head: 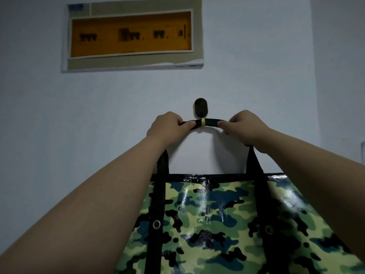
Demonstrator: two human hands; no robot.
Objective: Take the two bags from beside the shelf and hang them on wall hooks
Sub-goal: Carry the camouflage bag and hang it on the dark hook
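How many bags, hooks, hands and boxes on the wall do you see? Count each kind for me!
Bags: 1, the camouflage bag
Hooks: 1, the wall hook
Hands: 2, the left hand and the right hand, both gripping the bag's black strap
Wall boxes: 1, the orange-windowed panel
Total: 5

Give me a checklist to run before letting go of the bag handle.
1. Handle lies across the hook: ok.
2. Hook prong in front of the handle, holding it: ok.
3. Left hand and right hand both grip the handle: ok.
4. Second handle also on the hook: cannot tell.
5. Hook fixed firmly to the wall: cannot tell.
6. Camouflage bag hangs level: ok.
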